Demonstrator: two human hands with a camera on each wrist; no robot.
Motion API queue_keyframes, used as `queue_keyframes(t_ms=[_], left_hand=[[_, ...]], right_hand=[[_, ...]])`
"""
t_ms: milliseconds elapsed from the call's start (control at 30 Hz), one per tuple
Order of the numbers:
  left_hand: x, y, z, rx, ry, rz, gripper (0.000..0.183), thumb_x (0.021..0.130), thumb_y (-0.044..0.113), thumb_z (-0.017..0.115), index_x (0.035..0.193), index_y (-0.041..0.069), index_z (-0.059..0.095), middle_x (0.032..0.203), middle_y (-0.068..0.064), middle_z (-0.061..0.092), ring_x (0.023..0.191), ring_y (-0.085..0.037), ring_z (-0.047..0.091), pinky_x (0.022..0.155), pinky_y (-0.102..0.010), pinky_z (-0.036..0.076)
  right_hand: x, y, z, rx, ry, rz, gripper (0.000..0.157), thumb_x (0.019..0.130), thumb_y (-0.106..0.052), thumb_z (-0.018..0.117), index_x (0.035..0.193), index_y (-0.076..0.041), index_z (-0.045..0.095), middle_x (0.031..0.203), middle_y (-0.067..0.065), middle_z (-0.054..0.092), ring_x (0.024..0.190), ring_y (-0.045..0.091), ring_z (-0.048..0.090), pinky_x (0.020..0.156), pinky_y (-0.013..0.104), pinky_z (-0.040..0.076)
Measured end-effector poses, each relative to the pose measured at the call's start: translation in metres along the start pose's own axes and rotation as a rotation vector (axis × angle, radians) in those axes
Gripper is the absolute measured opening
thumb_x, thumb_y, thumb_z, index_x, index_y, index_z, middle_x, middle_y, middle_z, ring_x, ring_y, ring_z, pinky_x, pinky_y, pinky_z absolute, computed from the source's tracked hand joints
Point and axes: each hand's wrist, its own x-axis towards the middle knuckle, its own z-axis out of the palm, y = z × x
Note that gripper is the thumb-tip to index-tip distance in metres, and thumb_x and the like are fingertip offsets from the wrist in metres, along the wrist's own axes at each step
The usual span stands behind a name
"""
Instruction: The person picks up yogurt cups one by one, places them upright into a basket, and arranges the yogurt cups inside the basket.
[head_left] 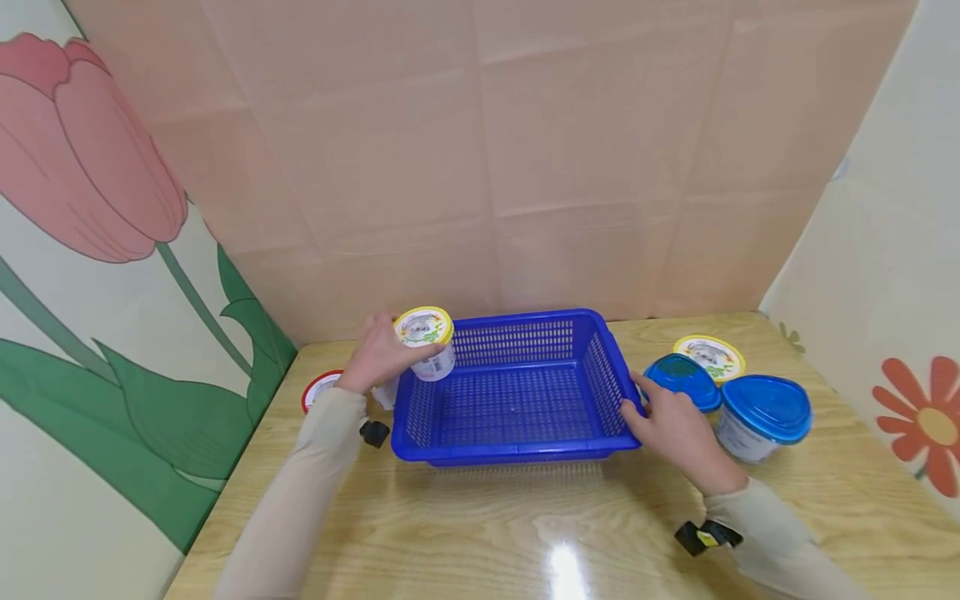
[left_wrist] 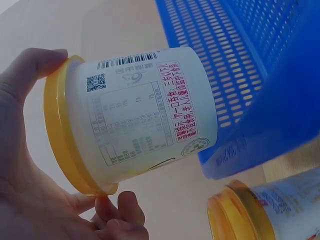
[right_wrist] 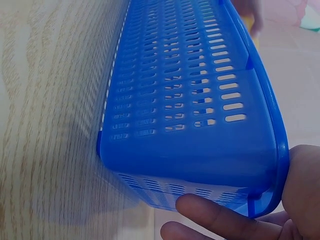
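Observation:
My left hand [head_left: 378, 354] grips a white tub with a yellow lid [head_left: 424, 342] around its lid, holding it over the left end of a blue plastic basket [head_left: 517, 454]. In the left wrist view the printed side of that tub [left_wrist: 140, 115] faces the camera, close by the basket wall [left_wrist: 240, 70]. My right hand [head_left: 678, 433] holds the basket's right end at the rim. Its fingers [right_wrist: 220, 217] lie along the outside of the slotted wall in the right wrist view. The basket's inside shows a bare slotted floor.
Left of the basket are a red-rimmed lid [head_left: 321, 388], partly behind my arm, and another yellow-lidded tub [left_wrist: 290, 205]. On the right stand two blue-lidded tubs, one nearer [head_left: 765, 417] and one [head_left: 682, 382] by my hand, with a yellow-rimmed lid [head_left: 712, 357] behind. A papered wall [head_left: 480, 167] backs the table.

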Motion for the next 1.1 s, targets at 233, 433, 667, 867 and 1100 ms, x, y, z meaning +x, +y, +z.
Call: queue_keyframes(t_ms=[233,433,667,867,1100], left_hand=[[0.004,0.004,0.006,-0.009,-0.025,-0.008,0.098,0.060,0.069,0.073,0.125,0.003,0.040,0.113,-0.012,0.041,0.097,-0.026,0.046,0.078,-0.037,0.043],[0.006,0.008,0.011,0.001,-0.056,-0.035,0.094,0.061,0.066,0.074,0.123,0.003,0.043,0.113,-0.012,0.042,0.099,-0.026,0.044,0.081,-0.038,0.042],[0.013,0.009,0.017,0.052,-0.082,-0.041,0.090,0.061,0.062,0.076,0.120,0.000,0.047,0.111,-0.015,0.044,0.098,-0.028,0.045,0.081,-0.038,0.042],[0.021,0.009,0.025,0.071,-0.109,-0.054,0.089,0.060,0.062,0.076,0.118,0.001,0.048,0.110,-0.015,0.044,0.097,-0.028,0.046,0.080,-0.038,0.043],[0.024,0.017,0.038,0.165,-0.107,-0.076,0.099,0.058,0.062,0.077,0.125,-0.003,0.044,0.116,-0.020,0.042,0.107,-0.033,0.043,0.089,-0.042,0.043]], right_hand=[[-0.001,0.001,0.001,-0.005,-0.005,-0.003,0.063,0.093,-0.033,0.048,0.143,0.002,0.032,0.059,0.002,0.056,0.042,0.014,0.049,0.039,0.028,0.036],[-0.001,0.000,0.001,-0.001,-0.012,0.004,0.063,0.094,-0.033,0.048,0.143,0.002,0.031,0.058,0.002,0.055,0.041,0.014,0.049,0.039,0.028,0.036],[-0.001,0.000,0.000,-0.004,-0.009,0.004,0.062,0.094,-0.032,0.047,0.144,0.002,0.031,0.058,0.002,0.055,0.043,0.014,0.048,0.040,0.028,0.036],[-0.001,0.000,0.000,-0.006,0.003,0.003,0.062,0.094,-0.032,0.047,0.143,0.002,0.032,0.056,0.001,0.053,0.043,0.014,0.048,0.040,0.028,0.035],[-0.001,0.001,0.001,-0.004,0.007,0.004,0.062,0.093,-0.032,0.048,0.143,0.001,0.032,0.054,0.001,0.050,0.043,0.014,0.046,0.040,0.028,0.034]])
